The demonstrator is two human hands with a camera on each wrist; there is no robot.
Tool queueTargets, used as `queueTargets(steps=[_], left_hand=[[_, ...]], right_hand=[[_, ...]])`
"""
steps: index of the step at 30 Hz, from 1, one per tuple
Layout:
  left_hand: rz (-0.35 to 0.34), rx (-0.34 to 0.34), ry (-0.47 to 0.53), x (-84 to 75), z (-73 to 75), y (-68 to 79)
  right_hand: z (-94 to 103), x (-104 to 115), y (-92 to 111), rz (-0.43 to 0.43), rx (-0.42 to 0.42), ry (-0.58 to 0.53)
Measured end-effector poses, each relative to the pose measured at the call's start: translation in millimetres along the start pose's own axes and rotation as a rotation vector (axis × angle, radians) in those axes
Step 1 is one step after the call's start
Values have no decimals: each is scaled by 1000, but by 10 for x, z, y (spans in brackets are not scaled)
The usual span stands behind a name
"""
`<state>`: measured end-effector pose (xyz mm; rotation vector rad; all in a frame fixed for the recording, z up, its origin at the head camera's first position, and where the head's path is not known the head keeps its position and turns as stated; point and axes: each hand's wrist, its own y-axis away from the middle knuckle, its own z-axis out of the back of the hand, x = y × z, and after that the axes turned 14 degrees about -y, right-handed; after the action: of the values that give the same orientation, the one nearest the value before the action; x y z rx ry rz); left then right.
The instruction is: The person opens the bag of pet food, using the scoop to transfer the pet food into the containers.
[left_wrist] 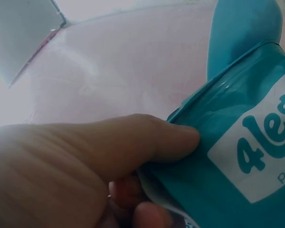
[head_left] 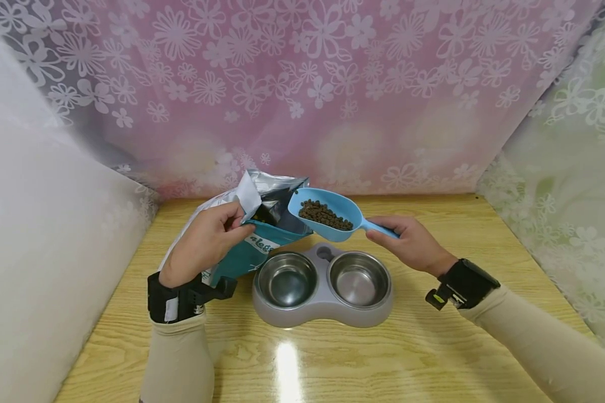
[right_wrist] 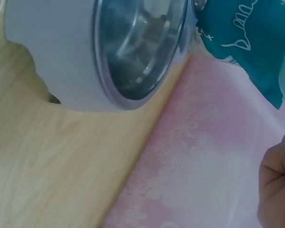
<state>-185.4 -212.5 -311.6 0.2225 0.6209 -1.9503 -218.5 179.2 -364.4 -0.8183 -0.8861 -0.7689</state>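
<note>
My left hand (head_left: 204, 240) pinches the edge of a teal and silver pet food bag (head_left: 244, 257) at its opened mouth. In the left wrist view the thumb lies over the bag's teal front (left_wrist: 218, 185), beside the white label. My right hand (head_left: 408, 243) grips the handle of a light blue scoop (head_left: 335, 232). Brown kibble (head_left: 325, 215) lies in the scoop, whose front edge overlaps the bag's mouth in the head view. Below the scoop stands a grey double bowl stand (head_left: 322, 313) with two steel bowls, the left one (head_left: 288, 282) and the right one (head_left: 360, 282).
The wooden table (head_left: 423, 358) carries the bag and the bowl stand. A pink flowered curtain (head_left: 333, 112) hangs behind its back edge. White sheeting (head_left: 45, 212) rises at the left, and a pale flowered curtain (head_left: 569, 184) at the right.
</note>
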Motion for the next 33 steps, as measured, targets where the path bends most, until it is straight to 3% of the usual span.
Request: queueTargets(steps=[9,19,33], left_hand=[[-1,0,1,12,1,10],[-3,-2,-13,8,1,2],[-8,-2,-18,10,0,3]], right_hand=[[-38,-90,42,15,-22,-79],[-62,-166,80,43,-60,-25],[-62,-193,108,37,-56,-72]])
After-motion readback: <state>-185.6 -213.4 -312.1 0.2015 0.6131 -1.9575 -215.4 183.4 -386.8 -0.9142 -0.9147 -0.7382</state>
